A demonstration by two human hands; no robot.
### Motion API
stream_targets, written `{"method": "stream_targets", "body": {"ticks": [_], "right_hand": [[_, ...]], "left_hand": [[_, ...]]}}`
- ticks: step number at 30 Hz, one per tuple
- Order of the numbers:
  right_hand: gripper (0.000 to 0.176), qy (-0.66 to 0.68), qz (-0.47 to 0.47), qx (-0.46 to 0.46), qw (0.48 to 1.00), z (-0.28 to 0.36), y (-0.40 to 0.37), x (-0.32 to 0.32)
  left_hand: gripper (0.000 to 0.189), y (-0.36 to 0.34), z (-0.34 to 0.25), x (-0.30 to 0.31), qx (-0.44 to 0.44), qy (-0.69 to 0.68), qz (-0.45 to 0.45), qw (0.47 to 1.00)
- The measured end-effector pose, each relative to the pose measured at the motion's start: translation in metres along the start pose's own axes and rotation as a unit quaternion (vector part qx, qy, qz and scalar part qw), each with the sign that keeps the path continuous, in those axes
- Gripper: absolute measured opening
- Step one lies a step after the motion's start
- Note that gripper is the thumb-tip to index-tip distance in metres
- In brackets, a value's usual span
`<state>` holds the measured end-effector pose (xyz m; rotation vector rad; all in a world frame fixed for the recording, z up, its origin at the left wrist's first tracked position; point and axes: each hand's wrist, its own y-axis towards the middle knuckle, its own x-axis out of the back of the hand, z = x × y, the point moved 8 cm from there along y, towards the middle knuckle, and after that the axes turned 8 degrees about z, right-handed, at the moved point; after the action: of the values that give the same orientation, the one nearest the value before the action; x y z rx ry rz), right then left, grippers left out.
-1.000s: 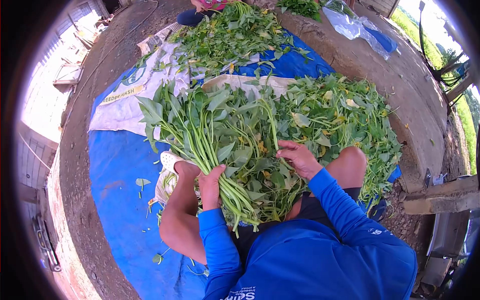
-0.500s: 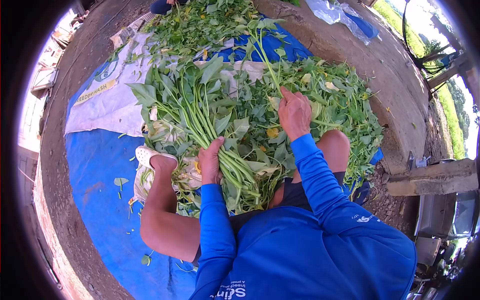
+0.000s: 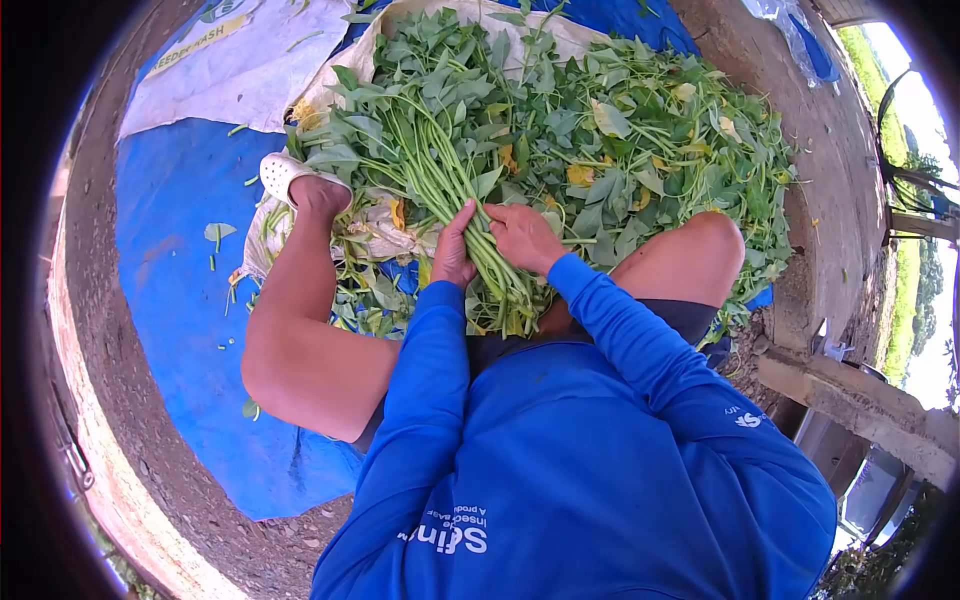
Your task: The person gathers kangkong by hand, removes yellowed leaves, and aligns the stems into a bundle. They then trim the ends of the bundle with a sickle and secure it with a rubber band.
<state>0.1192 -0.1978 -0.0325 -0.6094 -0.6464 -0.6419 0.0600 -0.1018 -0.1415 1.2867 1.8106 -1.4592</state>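
A thick bunch of leafy greens (image 3: 428,165), long green stems with arrow-shaped leaves like water spinach, lies slantwise before me with its leaves away and cut ends towards my lap. My left hand (image 3: 455,250) is wrapped round the stems from the left. From the right, my right hand (image 3: 525,238) meets the same stems, its fingers closed against them close to my left thumb. A large loose heap of the same greens (image 3: 640,140), some leaves yellowed, spreads beyond and to the right of the bunch.
Under the heap lie a pale sack (image 3: 400,30) and a blue tarp (image 3: 180,280) with leaf scraps on it. A white printed sack (image 3: 240,75) is at upper left. My left foot wears a white clog (image 3: 282,175). A concrete beam (image 3: 850,395) stands at right.
My right hand has come down and left from the heap to the bunch, and the single long stem it held upright now lies with the others. The view has tipped down.
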Motion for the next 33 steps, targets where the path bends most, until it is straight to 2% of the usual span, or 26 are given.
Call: {"method": "stream_targets", "body": {"ticks": [1, 3, 5, 6, 8, 11, 14, 15, 21, 24, 27, 30, 33], "right_hand": [[0.044, 0.001, 0.007, -0.040, 0.999, -0.002, 0.000, -0.004], [0.043, -0.020, 0.011, -0.021, 1.000, 0.011, 0.000, -0.007], [0.041, -0.014, -0.003, 0.004, 1.000, 0.010, -0.004, -0.015], [0.040, 0.078, -0.027, 0.020, 0.996, 0.009, -0.005, -0.002], [0.039, 0.260, -0.077, 0.047, 0.961, 0.017, -0.021, 0.048], [0.040, 0.043, -0.081, 0.078, 0.993, 0.030, -0.040, 0.127], [0.040, -0.025, -0.020, 0.141, 0.990, 0.051, -0.061, 0.140], [0.042, -0.059, -0.034, 0.170, 0.983, 0.057, -0.067, 0.139], [0.041, 0.105, 0.120, 0.076, 0.984, 0.077, -0.076, 0.116], [0.037, -0.087, -0.027, 0.170, 0.981, 0.092, -0.082, 0.123], [0.028, -0.105, -0.064, 0.182, 0.976, 0.099, -0.083, 0.126], [0.028, -0.189, -0.097, 0.285, 0.935, 0.114, -0.090, 0.128], [0.031, -0.240, -0.229, 0.361, 0.872, 0.132, -0.103, 0.148]], "left_hand": [[0.049, 0.000, -0.005, -0.002, -0.024, 0.017, -0.014, 0.999], [0.048, 0.000, -0.014, -0.007, -0.052, 0.065, -0.059, 0.995], [0.044, -0.005, -0.028, -0.011, -0.033, 0.130, -0.070, 0.989], [0.042, -0.003, -0.037, -0.013, -0.023, 0.162, -0.074, 0.984], [0.037, -0.013, -0.067, -0.031, -0.079, 0.213, -0.084, 0.970], [0.035, -0.022, -0.104, -0.053, -0.110, 0.237, -0.073, 0.963], [0.030, -0.036, -0.130, -0.087, -0.163, 0.259, -0.033, 0.951], [0.030, -0.037, -0.136, -0.094, -0.176, 0.265, -0.027, 0.948], [0.029, -0.065, -0.156, -0.124, -0.261, 0.292, -0.031, 0.920], [0.030, -0.073, -0.163, -0.127, -0.298, 0.303, -0.033, 0.905], [0.030, -0.076, -0.166, -0.125, -0.292, 0.297, -0.054, 0.908], [0.029, -0.077, -0.170, -0.121, -0.270, 0.282, -0.057, 0.919], [0.028, -0.077, -0.172, -0.115, -0.225, 0.247, -0.054, 0.941]]}}
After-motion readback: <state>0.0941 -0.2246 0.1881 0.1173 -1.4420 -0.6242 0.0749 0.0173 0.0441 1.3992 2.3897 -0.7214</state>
